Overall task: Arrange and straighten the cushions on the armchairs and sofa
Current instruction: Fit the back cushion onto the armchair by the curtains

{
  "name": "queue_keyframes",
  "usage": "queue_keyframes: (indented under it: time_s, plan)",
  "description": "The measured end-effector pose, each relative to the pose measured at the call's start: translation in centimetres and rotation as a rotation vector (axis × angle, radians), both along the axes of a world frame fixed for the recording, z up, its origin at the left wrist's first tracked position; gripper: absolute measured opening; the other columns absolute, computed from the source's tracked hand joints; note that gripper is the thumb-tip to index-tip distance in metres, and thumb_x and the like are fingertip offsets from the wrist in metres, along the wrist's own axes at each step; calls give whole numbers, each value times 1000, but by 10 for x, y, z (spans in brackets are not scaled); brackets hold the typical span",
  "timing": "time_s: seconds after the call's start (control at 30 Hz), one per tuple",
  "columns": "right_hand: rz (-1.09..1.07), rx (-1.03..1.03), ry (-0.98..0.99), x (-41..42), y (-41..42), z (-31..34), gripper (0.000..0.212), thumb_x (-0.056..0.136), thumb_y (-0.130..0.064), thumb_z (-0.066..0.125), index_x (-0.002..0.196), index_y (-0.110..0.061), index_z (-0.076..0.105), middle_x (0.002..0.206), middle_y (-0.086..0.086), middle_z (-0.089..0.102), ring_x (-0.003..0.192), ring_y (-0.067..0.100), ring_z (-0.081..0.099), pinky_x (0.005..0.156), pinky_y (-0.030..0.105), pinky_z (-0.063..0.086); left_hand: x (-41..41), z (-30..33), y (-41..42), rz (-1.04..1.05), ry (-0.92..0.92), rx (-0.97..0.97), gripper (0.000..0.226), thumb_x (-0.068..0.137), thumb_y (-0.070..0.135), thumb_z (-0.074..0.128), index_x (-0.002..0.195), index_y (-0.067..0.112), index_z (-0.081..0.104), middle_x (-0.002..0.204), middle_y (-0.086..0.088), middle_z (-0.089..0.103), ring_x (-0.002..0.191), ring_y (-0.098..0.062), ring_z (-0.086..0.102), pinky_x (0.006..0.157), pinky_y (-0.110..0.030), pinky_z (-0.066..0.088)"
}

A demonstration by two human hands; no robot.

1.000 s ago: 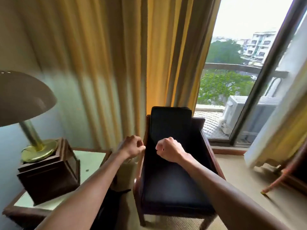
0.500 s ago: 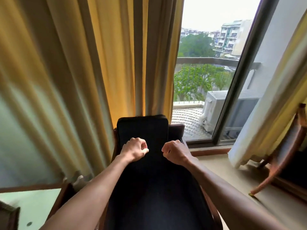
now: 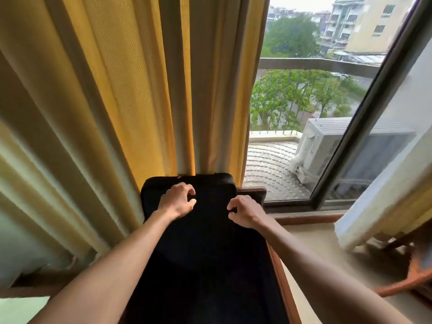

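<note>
A dark back cushion (image 3: 210, 190) stands upright in a wooden armchair (image 3: 281, 279), its top against the yellow curtain. Below it lies the dark seat cushion (image 3: 205, 277). My left hand (image 3: 178, 201) hovers over the upper middle of the back cushion, fingers half curled and apart, holding nothing. At the cushion's right edge, near the chair's wooden back rail (image 3: 252, 191), is my right hand (image 3: 244, 213), its fingers loosely curled with a small gap. Whether either hand touches the fabric is unclear.
Yellow curtains (image 3: 112, 108) hang close behind and left of the chair. A window (image 3: 364, 118) and its sill are to the right, with a pale curtain (image 3: 383, 197) and part of another wooden chair (image 3: 413, 274). A side table's corner (image 3: 21, 307) shows bottom left.
I have stepped closer to the armchair and the lamp table has slid out of view. Both hands rose to the top of the back cushion and their fists have loosened.
</note>
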State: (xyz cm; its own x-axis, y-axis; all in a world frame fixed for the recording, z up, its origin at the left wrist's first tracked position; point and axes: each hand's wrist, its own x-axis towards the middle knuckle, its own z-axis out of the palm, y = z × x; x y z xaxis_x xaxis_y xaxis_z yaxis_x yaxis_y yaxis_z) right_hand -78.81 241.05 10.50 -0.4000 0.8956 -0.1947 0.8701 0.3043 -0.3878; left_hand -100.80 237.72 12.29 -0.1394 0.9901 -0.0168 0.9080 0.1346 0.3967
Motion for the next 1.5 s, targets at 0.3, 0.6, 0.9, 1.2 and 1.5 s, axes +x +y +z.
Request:
queue_keyframes:
  time_s: [0.3, 0.6, 0.9, 1.2, 1.5]
  plan:
    - [121, 92, -127, -63, 122, -50, 84, 83, -30, 66, 153, -17, 22, 163, 2, 16, 150, 23, 14, 113, 54, 28, -78, -77, 75, 99, 112, -227, 87, 83, 32, 68, 152, 15, 18, 162, -7, 14, 147, -27, 20, 113, -47, 33]
    - [88, 213, -127, -55, 126, -96, 92, 65, -45, 76, 143, -21, 33, 148, 0, 33, 141, 28, 27, 104, 54, 37, -82, -107, 64, -9, 266, -146, 97, 67, 42, 75, 149, 24, 25, 153, 0, 31, 140, -27, 27, 104, -55, 34]
    - [69, 0, 351, -11, 106, -111, 126, 45, -28, 94, 148, -12, 25, 144, 3, 32, 135, 19, 33, 113, 26, 26, -68, -96, 71, -124, 388, -110, 113, 39, 72, 81, 129, 16, 42, 133, -7, 42, 125, -28, 41, 107, -49, 31]
    - [-22, 35, 311, -1, 59, -62, 98, 36, -27, 95, 120, -16, 46, 110, 1, 58, 101, 20, 54, 82, 32, 43, -47, -74, 24, -133, 311, -139, 115, 38, 70, 83, 138, 25, 45, 134, 4, 54, 123, -21, 48, 105, -49, 32]
    - [94, -188, 321, -19, 36, -45, 133, 44, -42, 94, 152, -27, 18, 153, 1, 36, 142, 24, 33, 115, 57, 24, -92, -82, -46, 111, -287, -102, 103, 29, 50, 95, 120, 18, 59, 120, -3, 65, 114, -25, 59, 93, -36, 47]
